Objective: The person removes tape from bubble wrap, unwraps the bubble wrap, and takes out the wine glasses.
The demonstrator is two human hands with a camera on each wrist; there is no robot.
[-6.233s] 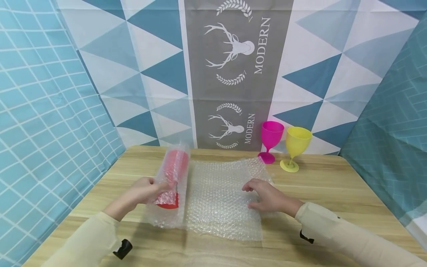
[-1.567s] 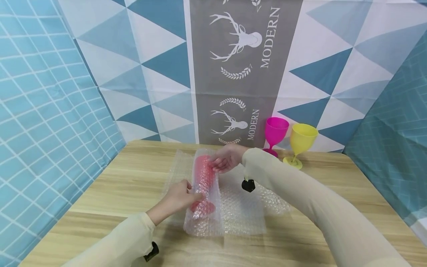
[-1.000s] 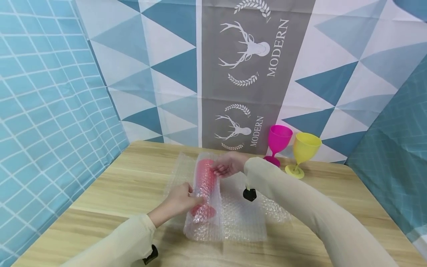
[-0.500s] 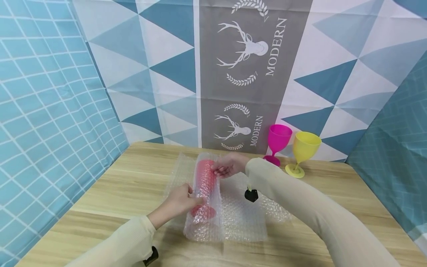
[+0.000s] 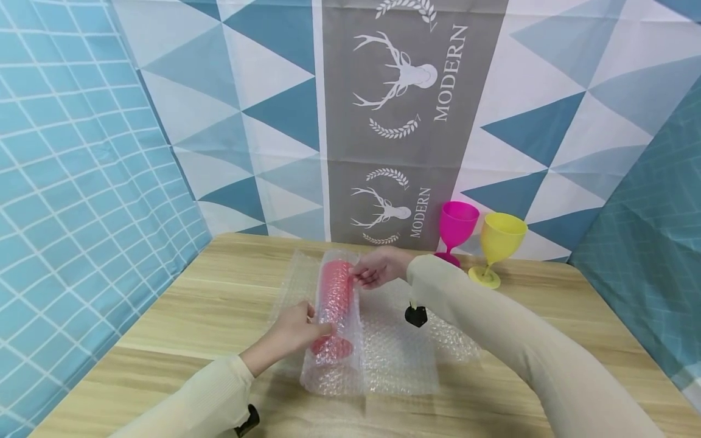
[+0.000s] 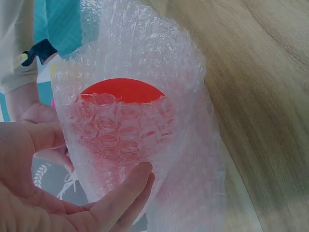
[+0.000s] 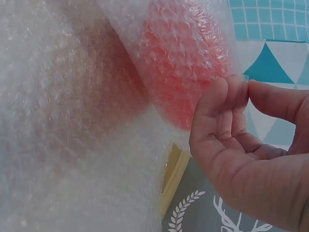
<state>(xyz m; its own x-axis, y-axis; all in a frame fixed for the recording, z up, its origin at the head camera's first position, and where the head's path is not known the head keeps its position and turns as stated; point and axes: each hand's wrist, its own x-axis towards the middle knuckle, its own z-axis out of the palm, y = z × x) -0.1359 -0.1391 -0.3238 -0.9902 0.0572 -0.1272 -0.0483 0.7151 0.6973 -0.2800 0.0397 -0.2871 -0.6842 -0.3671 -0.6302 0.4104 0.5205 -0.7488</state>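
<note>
A red goblet [image 5: 335, 289] lies rolled in bubble wrap [image 5: 400, 359] at the middle of the table, bowl toward the wall. In the left wrist view its round red base [image 6: 123, 89] shows inside the open end of the roll. My left hand [image 5: 292, 328] grips the roll near the stem, thumb on one side and fingers on the other. At the bowl end is my right hand [image 5: 380, 267], its fingers curled. Between its thumb and fingertips, the right wrist view shows a small clear strip [image 7: 245, 79] right at the wrap's edge.
A pink goblet [image 5: 458, 222] and a yellow goblet [image 5: 501, 237] stand upright at the back right of the wooden table [image 5: 219, 292]. Loose bubble wrap spreads out on both sides of the roll. Behind the table hangs a patterned cloth [image 5: 405, 140].
Since the oldest frame, the goblet roll has moved right onto the flat sheet, and my right hand has moved back to its bowl end. Over the last second both hands stay almost still.
</note>
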